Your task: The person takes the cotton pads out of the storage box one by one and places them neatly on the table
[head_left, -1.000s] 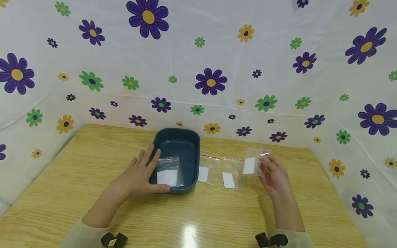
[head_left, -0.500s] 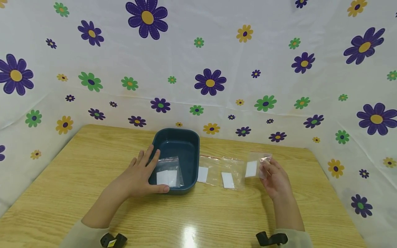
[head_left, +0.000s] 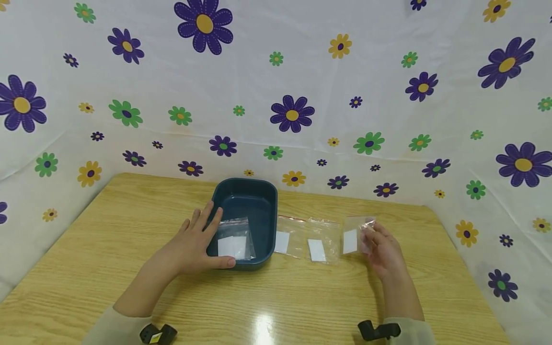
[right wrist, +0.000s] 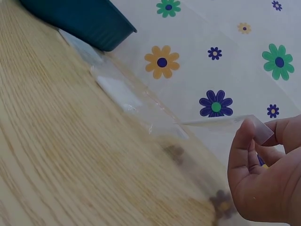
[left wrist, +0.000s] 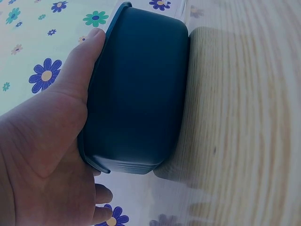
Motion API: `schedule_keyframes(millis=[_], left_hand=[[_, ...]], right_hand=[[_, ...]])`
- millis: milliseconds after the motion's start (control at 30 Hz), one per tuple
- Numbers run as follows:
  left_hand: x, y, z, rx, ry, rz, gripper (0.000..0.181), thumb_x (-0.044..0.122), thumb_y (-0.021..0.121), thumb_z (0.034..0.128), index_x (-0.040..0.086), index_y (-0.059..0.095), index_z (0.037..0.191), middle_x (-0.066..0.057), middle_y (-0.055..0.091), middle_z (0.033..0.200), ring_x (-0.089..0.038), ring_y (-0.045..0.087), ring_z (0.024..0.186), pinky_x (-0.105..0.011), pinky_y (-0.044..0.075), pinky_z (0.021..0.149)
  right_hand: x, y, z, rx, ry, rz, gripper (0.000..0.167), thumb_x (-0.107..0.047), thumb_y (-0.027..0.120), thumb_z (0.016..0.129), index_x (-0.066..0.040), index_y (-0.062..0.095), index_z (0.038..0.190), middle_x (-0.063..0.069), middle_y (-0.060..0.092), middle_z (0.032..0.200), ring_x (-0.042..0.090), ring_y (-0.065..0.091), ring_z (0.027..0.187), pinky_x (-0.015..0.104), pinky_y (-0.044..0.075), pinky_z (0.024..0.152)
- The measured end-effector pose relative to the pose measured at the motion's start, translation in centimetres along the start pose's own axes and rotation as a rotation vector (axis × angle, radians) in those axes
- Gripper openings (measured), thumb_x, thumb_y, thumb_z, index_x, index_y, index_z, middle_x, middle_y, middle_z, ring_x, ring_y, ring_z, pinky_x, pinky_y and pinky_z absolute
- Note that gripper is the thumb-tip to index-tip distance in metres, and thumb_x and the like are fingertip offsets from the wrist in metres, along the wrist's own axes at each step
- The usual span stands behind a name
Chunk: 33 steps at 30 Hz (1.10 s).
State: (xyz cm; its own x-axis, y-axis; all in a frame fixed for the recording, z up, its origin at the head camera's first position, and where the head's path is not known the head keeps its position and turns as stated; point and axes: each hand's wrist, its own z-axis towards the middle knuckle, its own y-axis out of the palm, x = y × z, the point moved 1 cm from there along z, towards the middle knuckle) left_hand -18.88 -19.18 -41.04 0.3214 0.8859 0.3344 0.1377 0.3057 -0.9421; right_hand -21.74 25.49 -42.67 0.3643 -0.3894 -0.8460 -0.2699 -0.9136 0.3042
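Note:
A dark teal tray (head_left: 246, 206) stands on the table, and my left hand (head_left: 189, 249) rests on its left rim with the fingers spread and straight. Inside its near end lie clear zip bags (head_left: 235, 247) with white pieces. Two more bags lie flat to the right of the tray, one with a white piece (head_left: 282, 242), the other with a white piece (head_left: 316, 250). My right hand (head_left: 385, 249) pinches the right edge of another clear bag (head_left: 350, 241); in the right wrist view the thumb and a finger of the hand (right wrist: 263, 174) grip its corner, held up off the table.
The wooden table (head_left: 302, 302) reaches back to a white cloth (head_left: 258, 86) printed with purple, green and yellow flowers, which also hangs at both sides.
My right hand has lowered its bag, which now hangs closer to the table, just right of the flat bags. The left hand and the tray have kept their places.

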Motion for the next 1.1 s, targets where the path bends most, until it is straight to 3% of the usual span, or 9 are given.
schedule_keyframes(millis=[167,400,567,667,800,1100], left_hand=[[0.1,0.0,0.1,0.001,0.004,-0.007,0.130,0.088,0.057,0.0704,0.005,0.014,0.160,-0.023,0.000,0.166,-0.056,0.007,0.147,-0.070,0.013,0.115],[0.0,0.0,0.1,0.003,0.005,-0.005,0.129,0.087,0.059,0.0709,0.005,0.014,0.160,-0.023,0.000,0.166,-0.056,0.007,0.147,-0.069,0.013,0.116],[0.1,-0.1,0.1,0.003,0.004,-0.002,0.130,0.089,0.057,0.0699,0.005,0.014,0.160,-0.023,0.000,0.166,-0.056,0.007,0.147,-0.070,0.013,0.115],[0.1,-0.1,0.1,0.003,0.003,0.001,0.131,0.089,0.056,0.0698,0.005,0.014,0.160,-0.023,0.000,0.166,-0.056,0.007,0.147,-0.070,0.013,0.115],[0.0,0.0,0.1,0.004,0.003,-0.004,0.130,0.089,0.057,0.0699,0.005,0.014,0.160,-0.023,0.000,0.166,-0.057,0.007,0.147,-0.070,0.013,0.115],[0.0,0.0,0.0,0.005,0.000,-0.002,0.130,0.087,0.059,0.0698,0.004,0.016,0.160,-0.024,0.001,0.166,-0.057,0.007,0.147,-0.070,0.013,0.115]], right_hand=[[0.2,-0.4,0.3,-0.004,-0.013,-0.052,0.042,-0.011,0.052,0.103,-0.020,0.047,0.143,-0.011,0.063,0.090,0.000,0.059,0.079,0.013,0.043,0.063],[0.6,-0.7,0.6,0.001,-0.034,-0.140,0.056,-0.013,0.050,0.103,-0.014,0.032,0.156,-0.013,0.062,0.094,-0.001,0.057,0.083,0.014,0.046,0.071],[0.8,-0.8,0.8,0.007,-0.075,-0.156,0.039,-0.011,0.054,0.102,-0.019,0.051,0.140,-0.014,0.062,0.085,0.000,0.057,0.078,0.015,0.048,0.069],[1.0,-0.8,0.9,0.028,-0.106,-0.189,0.036,-0.012,0.057,0.100,-0.016,0.054,0.136,-0.014,0.062,0.080,-0.001,0.058,0.074,0.014,0.048,0.065],[1.1,-0.8,0.9,0.071,-0.143,-0.300,0.050,-0.012,0.055,0.101,-0.006,0.042,0.149,-0.014,0.060,0.081,-0.001,0.057,0.073,0.015,0.050,0.064],[1.4,-0.6,0.7,0.184,-0.228,-0.549,0.051,-0.006,0.052,0.097,-0.001,0.046,0.147,0.004,0.055,0.100,0.005,0.057,0.073,0.018,0.053,0.060]])
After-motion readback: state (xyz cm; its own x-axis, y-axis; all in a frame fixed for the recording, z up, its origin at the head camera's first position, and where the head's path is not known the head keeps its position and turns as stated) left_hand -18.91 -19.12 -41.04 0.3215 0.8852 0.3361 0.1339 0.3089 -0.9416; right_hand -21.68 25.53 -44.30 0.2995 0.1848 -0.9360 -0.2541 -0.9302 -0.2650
